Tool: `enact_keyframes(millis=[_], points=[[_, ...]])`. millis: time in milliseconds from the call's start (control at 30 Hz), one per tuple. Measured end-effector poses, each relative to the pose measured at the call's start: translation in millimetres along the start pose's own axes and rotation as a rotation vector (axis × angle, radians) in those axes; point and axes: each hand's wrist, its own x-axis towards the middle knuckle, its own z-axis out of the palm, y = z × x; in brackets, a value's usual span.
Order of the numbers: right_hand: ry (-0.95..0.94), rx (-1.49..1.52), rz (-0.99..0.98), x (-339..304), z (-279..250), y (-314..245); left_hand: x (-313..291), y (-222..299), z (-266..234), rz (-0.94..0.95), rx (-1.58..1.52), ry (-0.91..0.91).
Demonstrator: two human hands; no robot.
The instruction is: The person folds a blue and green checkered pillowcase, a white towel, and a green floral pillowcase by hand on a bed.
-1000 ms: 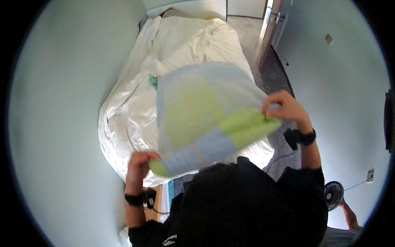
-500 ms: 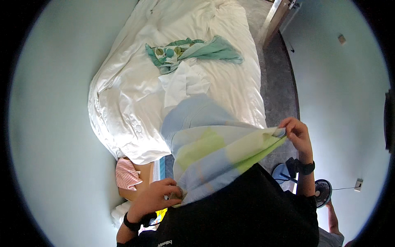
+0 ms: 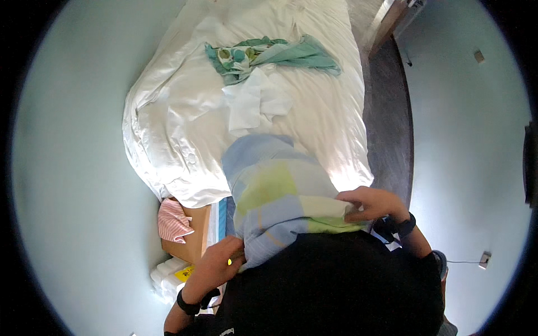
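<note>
A checked cloth [image 3: 269,187] in pale blue, green and white spreads between my two hands in front of my black shirt. Its far end lies on the near edge of the white bedding [image 3: 314,117]. At the near left corner my left hand [image 3: 216,264] is closed on the edge of the cloth. My right hand [image 3: 378,205] grips the right edge, fingers bent over the fabric. Folds hide the fingertips of both hands. Beyond the cloth are a crumpled white cloth [image 3: 255,101] and a green patterned cloth [image 3: 280,56] on the bed.
Left of me, a pink striped cloth [image 3: 175,221] rests on a cardboard box [image 3: 196,235], with white wrapped packs [image 3: 167,274] nearer. Walls stand on both sides. A wooden door [image 3: 386,28] is at far right; a corded socket [image 3: 485,260] is on the right wall.
My right hand has come down and inward, so the cloth's right side is less stretched and bunches up. My left hand still holds its corner. The fan at right is now mostly hidden.
</note>
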Motion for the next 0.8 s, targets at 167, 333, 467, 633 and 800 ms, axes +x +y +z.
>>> enact_keyframes(millis=[167,333,467,633,800], points=[[0.488,-0.142,-0.061,13,-19,-1,0,-16,24,-0.081,0.067,-0.078],[1.008,-0.062,-0.096,21,-38,-27,6,-28,22,0.085,-0.24,-0.132],[0.797,-0.275,-0.168,10,-54,-40,10,-34,18,-0.008,-0.344,-0.285],[0.476,-0.334,-0.18,1,-62,-42,14,-41,21,-0.233,-0.3,-0.353],[0.213,-0.324,-0.105,4,-55,-18,7,-54,28,-0.118,-0.282,-0.34]])
